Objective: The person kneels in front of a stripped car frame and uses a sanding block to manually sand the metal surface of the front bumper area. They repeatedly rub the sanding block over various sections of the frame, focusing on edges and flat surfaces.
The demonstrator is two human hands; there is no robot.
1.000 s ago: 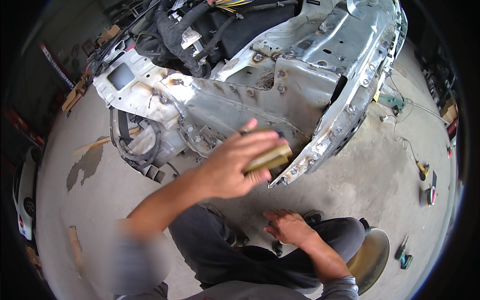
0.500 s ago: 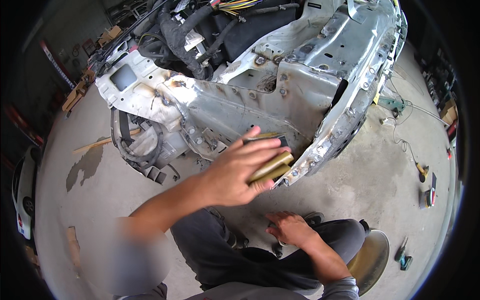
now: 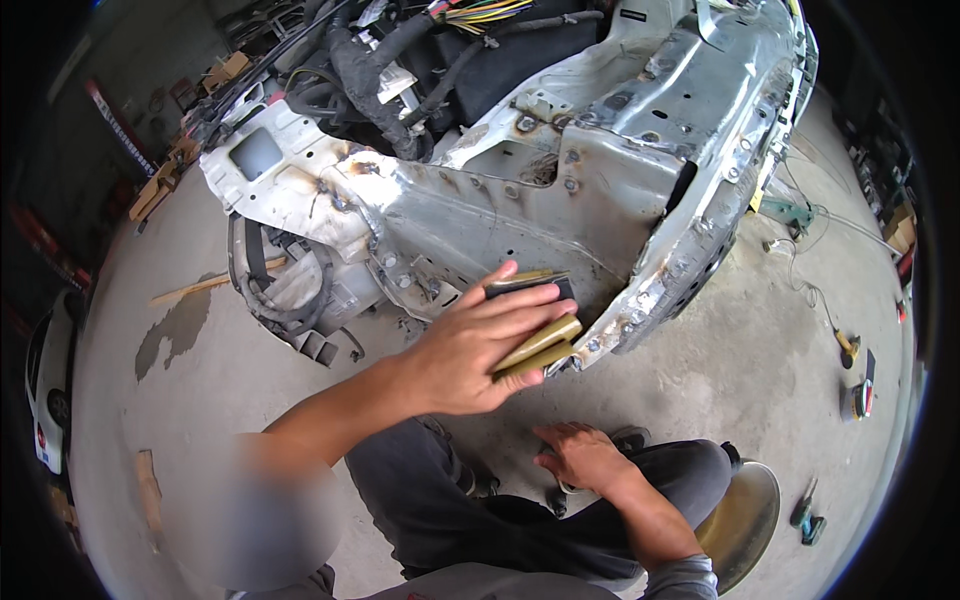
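My left hand [image 3: 462,348] reaches across from the left, its fingers bent over a folded sheet of sandpaper [image 3: 541,346]. The sheet's backing is olive-gold and a dark face shows between the fingers. It lies against the lower front part of a bare metal car body [image 3: 520,215], close to a flange with weld marks. How much of the sheet touches the metal is hidden by the hand. My right hand [image 3: 588,456] is empty, resting by my right knee with its fingers loosely stretched out.
Cables and hoses [image 3: 370,85] fill the engine bay at the far side. A round metal stool seat [image 3: 745,520] stands beside my right leg. On the floor at the right lie a cordless power tool [image 3: 808,515], a can [image 3: 856,399] and a yellow-and-black tool [image 3: 848,348].
The left hand and sandpaper stay at almost the same spot, now less blurred. The car body has shifted slightly rightward in the view. My right hand has not visibly moved.
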